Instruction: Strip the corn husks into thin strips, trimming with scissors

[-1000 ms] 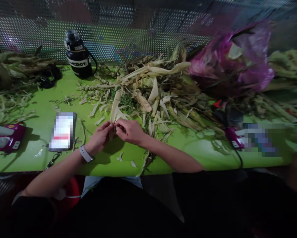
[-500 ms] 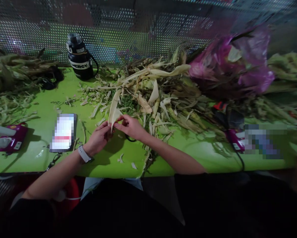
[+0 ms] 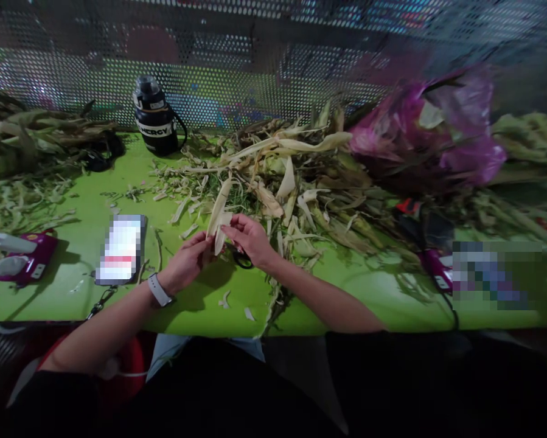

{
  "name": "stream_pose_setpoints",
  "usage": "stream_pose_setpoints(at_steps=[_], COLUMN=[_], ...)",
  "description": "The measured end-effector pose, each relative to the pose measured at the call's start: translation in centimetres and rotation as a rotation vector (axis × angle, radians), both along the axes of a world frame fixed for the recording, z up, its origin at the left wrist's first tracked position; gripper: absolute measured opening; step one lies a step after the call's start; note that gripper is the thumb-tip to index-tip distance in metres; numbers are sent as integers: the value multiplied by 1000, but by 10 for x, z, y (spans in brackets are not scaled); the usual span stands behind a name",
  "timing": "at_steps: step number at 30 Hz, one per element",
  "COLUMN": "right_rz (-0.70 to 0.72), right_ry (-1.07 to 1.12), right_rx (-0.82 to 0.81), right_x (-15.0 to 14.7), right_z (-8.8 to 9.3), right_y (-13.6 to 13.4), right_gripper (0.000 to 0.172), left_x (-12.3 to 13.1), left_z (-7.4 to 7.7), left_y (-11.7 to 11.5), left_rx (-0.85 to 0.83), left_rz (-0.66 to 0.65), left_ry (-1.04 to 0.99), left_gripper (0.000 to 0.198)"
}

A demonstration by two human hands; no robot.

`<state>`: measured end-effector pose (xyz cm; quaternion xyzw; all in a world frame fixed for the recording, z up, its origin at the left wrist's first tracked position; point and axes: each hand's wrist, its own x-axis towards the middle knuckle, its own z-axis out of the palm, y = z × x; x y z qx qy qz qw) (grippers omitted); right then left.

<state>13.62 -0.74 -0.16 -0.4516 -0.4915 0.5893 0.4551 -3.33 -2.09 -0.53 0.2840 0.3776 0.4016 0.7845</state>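
Observation:
Between my two hands is a pale, dry corn husk (image 3: 219, 210), its long tip pointing away from me. My left hand (image 3: 191, 258), with a white band at the wrist, pinches the husk's near left side. The fingers of my right hand (image 3: 249, 240) are closed on its right edge. Under my right hand a black ring-shaped handle (image 3: 243, 260) shows; the rest of that thing is hidden. Just beyond my hands lies a heap of dry husks (image 3: 296, 182), with green shreds among them.
A black bottle (image 3: 158, 125) stands at the back left by a perforated metal screen (image 3: 236, 73). A phone (image 3: 120, 249) lies left of my hands, near a purple power strip (image 3: 36, 261) with plugs. A pink plastic bag (image 3: 469, 134) sits at the back right. Husk scraps (image 3: 249, 314) lie near the green table's front edge.
The husk has turned and its broad face now shows more, with my hands slightly further apart on it. The whole view has shifted a little, so things sit lower in the picture.

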Motion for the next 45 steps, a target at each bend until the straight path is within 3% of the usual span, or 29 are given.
stream_pose_setpoints(at_steps=[5,10,18,22,25,29,35,38,42,45], right_rz=[-9,37,87,98,111,74,8,-67,-274,-206], right_ry=[-226,-435,-277,-300,-450,-772,-1032,-969,-842,-1000], right_rx=[171,227,95,81,224,585,831,908,738,497], right_x=[-3,-9,-8,-4,-3,-3,-1,8,26,35], right_z=[-5,-10,-9,-7,-4,3,6,6,6,1], right_y=[-5,-11,-11,-8,-10,-16,-17,-6,15,28], right_gripper=[22,18,15,22,33,37,35,31,28,23], left_x=[3,9,2,0,-1,-3,-1,-1,-8,-14], left_z=[2,0,-3,-12,-19,-16,0,3,5,10], left_y=[-2,-6,-7,-5,-3,-4,-9,-5,6,13], left_rx=[10,-63,46,252,445,558,436,274,35,-41], left_rz=[119,92,50,-43,-93,-121,-221,-229,-64,82], left_ry=[56,36,202,329,478,549,451,339,70,-30], left_gripper=[20,31,29,48,59,47,13,18,23,24])
